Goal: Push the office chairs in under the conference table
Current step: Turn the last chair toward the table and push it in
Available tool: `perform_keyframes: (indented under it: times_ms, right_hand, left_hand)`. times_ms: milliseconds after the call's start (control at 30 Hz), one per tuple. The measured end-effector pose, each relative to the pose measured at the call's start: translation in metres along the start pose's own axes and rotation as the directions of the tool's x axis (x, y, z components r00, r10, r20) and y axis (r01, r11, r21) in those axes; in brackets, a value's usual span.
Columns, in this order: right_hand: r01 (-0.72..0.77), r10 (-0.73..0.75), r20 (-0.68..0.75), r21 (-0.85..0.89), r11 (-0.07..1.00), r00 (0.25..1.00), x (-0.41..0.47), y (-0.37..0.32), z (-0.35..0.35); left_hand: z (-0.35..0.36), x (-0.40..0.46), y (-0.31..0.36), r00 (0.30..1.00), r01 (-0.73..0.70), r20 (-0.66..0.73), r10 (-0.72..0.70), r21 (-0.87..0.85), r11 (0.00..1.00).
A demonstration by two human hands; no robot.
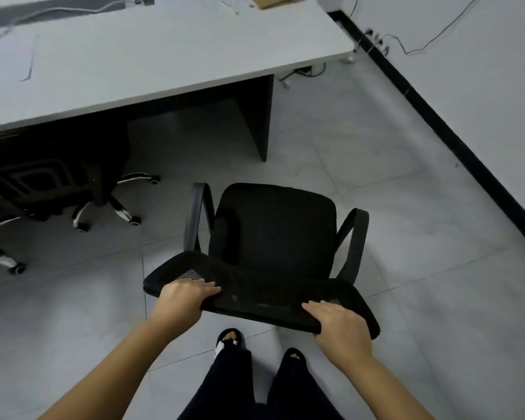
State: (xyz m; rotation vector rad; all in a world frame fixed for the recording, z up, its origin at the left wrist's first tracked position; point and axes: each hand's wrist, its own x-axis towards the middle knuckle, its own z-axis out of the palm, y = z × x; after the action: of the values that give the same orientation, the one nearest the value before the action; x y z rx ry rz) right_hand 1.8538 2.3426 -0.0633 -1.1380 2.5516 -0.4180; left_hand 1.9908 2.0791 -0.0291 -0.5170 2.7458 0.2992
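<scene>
A black mesh office chair (pixel 273 228) with two curved armrests stands on the tiled floor in front of me, out from the table, its seat facing the table. My left hand (pixel 184 298) grips the top of its backrest on the left. My right hand (pixel 340 325) grips the same top edge on the right. The conference table (pixel 164 53), light grey with a dark panel leg (pixel 259 116), spans the upper left. A second black office chair (pixel 43 183) with a chrome wheeled base sits partly under the table at the left.
A white wall with a black skirting board (pixel 455 128) runs diagonally along the right. Cables and plugs (pixel 379 43) lie by the wall beyond the table's corner. A cardboard box (pixel 273 0) and wires rest on the tabletop. My feet in sandals (pixel 231 341) stand just behind the chair.
</scene>
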Motion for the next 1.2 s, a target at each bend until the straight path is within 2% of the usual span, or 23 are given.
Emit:
perform_keyframes:
  times_ms: [167, 267, 367, 500, 700, 900, 1200]
  right_hand:
    - [0.093, -0.093, 0.027, -0.026, 0.995, 0.995, 0.03, 0.027, -0.017]
    - [0.166, -0.163, 0.062, -0.049, 0.985, 0.985, 0.055, 0.039, -0.025]
    - [0.215, -0.207, 0.091, -0.092, 0.972, 0.974, 0.087, 0.042, -0.033]
    - [0.256, -0.245, 0.102, -0.114, 0.96, 0.964, 0.143, 0.035, -0.039]
    - [0.313, -0.298, 0.131, -0.114, 0.943, 0.946, 0.251, 0.007, -0.049]
    - [0.287, -0.251, 0.205, -0.169, 0.943, 0.946, 0.355, -0.025, -0.057]
    - [0.276, -0.232, 0.225, -0.187, 0.943, 0.946, 0.481, -0.066, -0.068]
  left_hand:
    - [0.01, 0.002, 0.017, 0.99, 0.109, -0.084, -0.112, -0.04, 0.993]
    - [0.01, 0.006, 0.018, 0.986, 0.11, -0.11, -0.123, -0.117, 0.987]
    - [0.004, 0.02, 0.012, 0.98, 0.143, -0.133, -0.15, -0.058, 0.988]
    - [-0.011, 0.047, -0.005, 0.957, 0.195, -0.199, -0.211, -0.099, 0.976]
    - [-0.038, 0.114, -0.066, 0.934, 0.307, -0.168, -0.316, -0.08, 0.948]
    - [-0.073, 0.185, -0.134, 0.929, 0.33, -0.147, -0.339, -0.081, 0.941]
    - [-0.127, 0.275, -0.224, 0.936, 0.33, -0.114, -0.334, -0.055, 0.942]
